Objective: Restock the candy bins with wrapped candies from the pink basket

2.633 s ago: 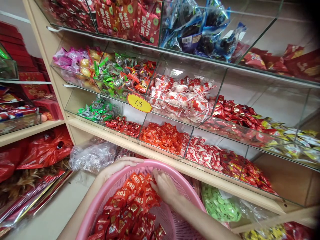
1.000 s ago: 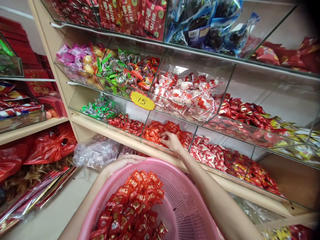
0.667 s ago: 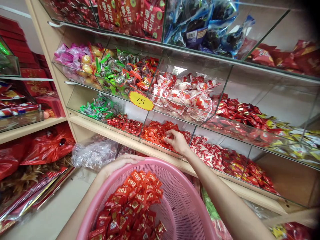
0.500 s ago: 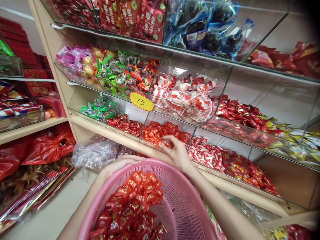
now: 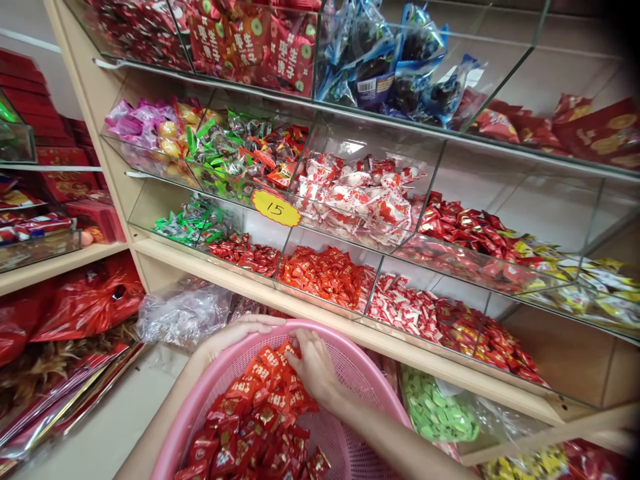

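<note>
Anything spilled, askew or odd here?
No spill or damage visible: the red candies sit inside the pink basket. Only the clear plastic below the bottom shelf looks untidy, because it's loosely crumpled.

Candies (image 5: 255,420) are lying in the basket (image 5: 363,365), the left hand (image 5: 235,337) is resting on its far-left edge, and the right hand (image 5: 315,367) is sitting inside it. Shelves (image 5: 310,311) are standing behind the basket; a plastic bag (image 5: 185,313) is lying behind-left of it.
</note>
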Tool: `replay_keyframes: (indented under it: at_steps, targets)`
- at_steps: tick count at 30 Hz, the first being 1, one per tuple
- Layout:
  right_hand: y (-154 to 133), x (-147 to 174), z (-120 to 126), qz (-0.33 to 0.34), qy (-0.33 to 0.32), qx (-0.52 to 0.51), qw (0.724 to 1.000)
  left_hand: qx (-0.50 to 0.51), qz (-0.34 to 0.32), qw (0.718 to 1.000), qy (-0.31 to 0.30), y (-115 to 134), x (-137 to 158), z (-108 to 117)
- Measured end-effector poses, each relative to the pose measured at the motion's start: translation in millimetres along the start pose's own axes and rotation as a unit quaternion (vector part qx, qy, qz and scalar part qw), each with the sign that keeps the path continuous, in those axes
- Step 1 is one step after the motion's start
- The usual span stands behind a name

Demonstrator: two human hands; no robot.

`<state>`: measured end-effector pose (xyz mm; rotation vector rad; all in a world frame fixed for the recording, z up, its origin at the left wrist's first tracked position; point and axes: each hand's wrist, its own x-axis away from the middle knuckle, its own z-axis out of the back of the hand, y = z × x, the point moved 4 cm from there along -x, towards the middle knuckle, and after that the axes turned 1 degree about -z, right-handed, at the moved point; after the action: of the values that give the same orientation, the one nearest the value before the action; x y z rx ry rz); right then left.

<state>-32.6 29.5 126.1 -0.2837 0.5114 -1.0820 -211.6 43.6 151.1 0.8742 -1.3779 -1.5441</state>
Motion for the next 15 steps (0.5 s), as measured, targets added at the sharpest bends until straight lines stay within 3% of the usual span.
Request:
replay_keyframes:
  at_steps: [4,7,12,15]
  targets:
    - [-1.6,5.6,-1.2,0.008,-0.017,0.006,1.000,0.022,-0.012,0.999,0.039,14.6,7.5,-2.1]
    - [-9.9,3.3,15.8,0.032,-0.002,0.006,0.999,0.011,-0.010,0.999,0.038,15.7,7.0,-2.0]
    - [-29.3,-36.9,86.0,0.105,0.117,0.024,0.987,0.020,-0.003,1.000,0.003,13.2,2.1,-5.0]
    - [-23.6,-83.4,125.7,0.085,0.177,0.083,0.977,0.046,-0.001,0.999,0.006,19.4,3.5,-8.6]
